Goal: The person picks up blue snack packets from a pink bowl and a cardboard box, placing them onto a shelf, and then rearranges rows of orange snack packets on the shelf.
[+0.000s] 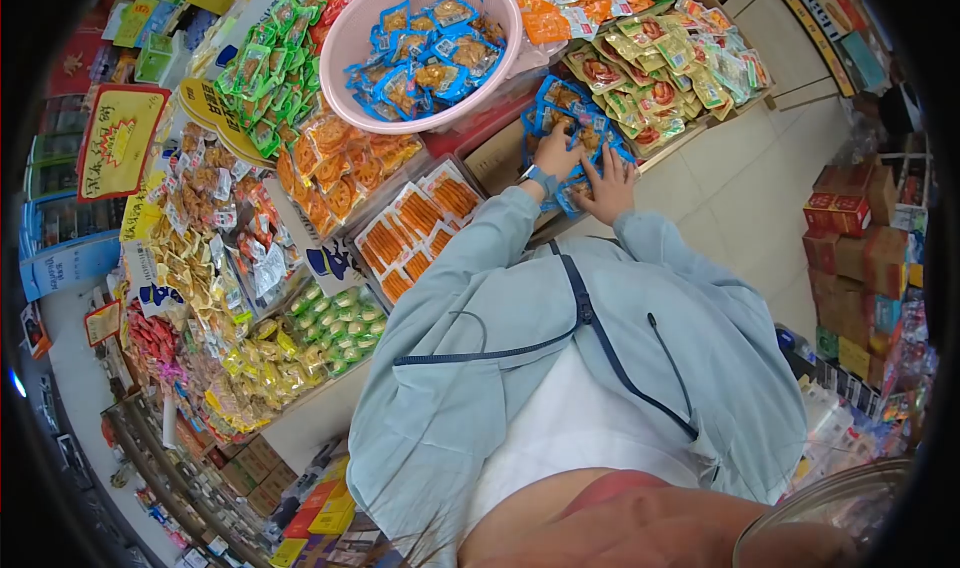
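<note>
- Digs into blue snack packets with left hand, fingers buried, grip impossible to tell.
- Presses right hand, spread wide, flat just right of it.

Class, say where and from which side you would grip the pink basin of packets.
Grip the pink basin by its rim, one hand on each side, fingers under the lip: it is wide, round and full, so a one-sided lift would likely tip it.
</note>
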Tool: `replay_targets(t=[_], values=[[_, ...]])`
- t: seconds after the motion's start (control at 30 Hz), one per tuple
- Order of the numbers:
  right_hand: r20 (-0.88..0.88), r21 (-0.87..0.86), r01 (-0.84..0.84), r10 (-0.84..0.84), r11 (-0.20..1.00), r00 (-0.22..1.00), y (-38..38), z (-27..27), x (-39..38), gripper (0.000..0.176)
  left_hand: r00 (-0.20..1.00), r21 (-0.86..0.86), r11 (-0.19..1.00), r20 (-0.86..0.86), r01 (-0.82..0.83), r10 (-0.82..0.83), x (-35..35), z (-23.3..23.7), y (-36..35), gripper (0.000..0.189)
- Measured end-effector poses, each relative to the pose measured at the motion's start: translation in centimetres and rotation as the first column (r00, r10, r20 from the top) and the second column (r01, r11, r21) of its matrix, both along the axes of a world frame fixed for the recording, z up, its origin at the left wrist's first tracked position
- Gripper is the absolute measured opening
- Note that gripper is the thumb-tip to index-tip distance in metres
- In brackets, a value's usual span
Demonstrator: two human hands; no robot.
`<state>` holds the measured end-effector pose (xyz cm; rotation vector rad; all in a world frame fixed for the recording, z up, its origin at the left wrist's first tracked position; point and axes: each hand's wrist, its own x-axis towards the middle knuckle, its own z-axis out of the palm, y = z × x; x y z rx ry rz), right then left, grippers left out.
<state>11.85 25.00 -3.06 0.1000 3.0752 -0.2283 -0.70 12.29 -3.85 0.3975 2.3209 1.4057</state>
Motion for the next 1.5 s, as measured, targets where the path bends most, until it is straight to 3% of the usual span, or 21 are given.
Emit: replay_targets(t=[0.07,0.17,0.2,0.27,0.33,0.4,0.5,0.53,0.6,0.63,0.77,0.87,0.97,1.0,1.07,1.1,1.2,1.3,1.4,1.5], values=[[0.023,0.016,0.002,-0.003,1.0,1.0,-0.1,-0.4,-0.2,0.082,0.999,-0.042,0.998,-0.007,0.043,-0.043,0.2,0.7,0.0,0.054],[0.118,0.051,-0.009,0.002,0.999,0.993,0.0,0.5,0.0,0.082,0.943,-0.278,0.945,-0.234,0.169,-0.238,0.5,1.3,0.0,0.037],[0.134,0.049,-0.01,0.004,0.999,0.991,-0.2,0.9,-0.1,0.083,0.937,-0.259,0.955,-0.276,0.143,-0.215,0.6,1.2,-0.1,0.032],[0.09,0.035,-0.014,0.011,0.999,0.996,0.1,0.7,-0.1,0.084,0.918,-0.214,0.974,-0.364,0.081,-0.157,0.4,1.1,-0.3,0.023],[-0.027,0.002,-0.019,0.019,1.0,0.999,0.1,-0.2,-0.1,0.086,0.911,-0.083,0.996,-0.407,0.04,-0.07,0.5,3.4,-1.3,0.018],[-0.021,0.014,-0.009,0.01,1.0,1.0,0.2,-0.4,-0.1,0.087,0.888,0.04,0.999,-0.459,-0.01,0.027,0.1,6.1,-2.8,0.015],[-0.034,0.02,-0.015,0.016,1.0,0.999,0.0,-0.5,0.0,0.087,0.786,0.144,0.989,-0.607,-0.039,0.12,-0.8,14.1,-5.7,0.013],[-0.044,0.024,-0.021,0.022,1.0,0.999,0.0,-0.3,0.0,0.087,0.734,0.228,0.97,-0.645,-0.082,0.214,-1.2,17.0,-6.6,0.014],[-0.024,0.032,-0.02,0.021,0.999,1.0,-0.1,-0.1,-0.1,0.087,0.656,0.227,0.946,-0.682,-0.23,0.323,-3.1,20.4,-9.0,0.015],[-0.02,0.032,-0.018,0.018,0.999,1.0,0.0,-0.1,-0.1,0.087,0.627,0.313,0.905,-0.653,-0.288,0.426,-4.3,21.2,-10.1,0.017],[-0.007,0.02,-0.008,0.008,1.0,1.0,0.0,0.1,0.0,0.087,0.652,0.313,0.792,-0.451,-0.524,0.61,-12.1,21.3,-14.5,0.028],[-0.002,0.027,-0.009,0.009,1.0,1.0,0.0,0.2,0.0,0.087,0.728,0.209,0.832,-0.406,-0.514,0.552,-16.7,21.6,-14.9,0.033],[-0.008,0.031,-0.009,0.009,0.999,1.0,0.1,0.0,0.0,0.087,0.828,-0.026,0.898,-0.399,-0.44,0.394,-25.9,13.6,-15.5,0.039],[0.002,0.031,-0.009,0.009,0.999,1.0,0.1,0.0,-0.1,0.087,0.777,-0.21,0.842,-0.541,-0.496,0.323,-24.3,14.9,-14.3,0.043],[0.027,0.034,-0.009,0.009,0.999,1.0,0.0,0.2,0.0,0.088,0.665,-0.494,0.599,-0.741,-0.63,0.09,-19.0,18.7,-11.1,0.056],[0.034,0.02,-0.004,0.004,1.0,0.999,0.0,0.4,-0.1,0.088,0.768,-0.559,0.699,-0.64,-0.446,-0.022,-20.4,17.7,-11.5,0.067],[0.011,0.03,-0.004,0.004,1.0,1.0,0.0,0.1,0.0,0.088,0.721,-0.56,0.703,-0.686,-0.439,-0.097,-20.2,16.6,-11.2,0.063],[0.01,0.029,-0.001,0.0,1.0,1.0,0.0,0.0,0.0,0.088,0.871,-0.675,0.67,-0.484,-0.309,-0.086,-20.4,17.7,-11.0,0.061],[-0.018,0.028,0.0,0.0,1.0,1.0,-0.1,-0.2,0.1,0.087,0.805,-0.612,0.711,-0.583,-0.345,-0.111,-20.9,16.8,-11.2,0.051],[-0.075,-0.009,-0.004,0.003,1.0,0.997,0.0,-0.7,0.2,0.087,0.823,-0.468,0.816,-0.568,-0.339,0.017,-21.1,17.5,-11.2,0.041]])
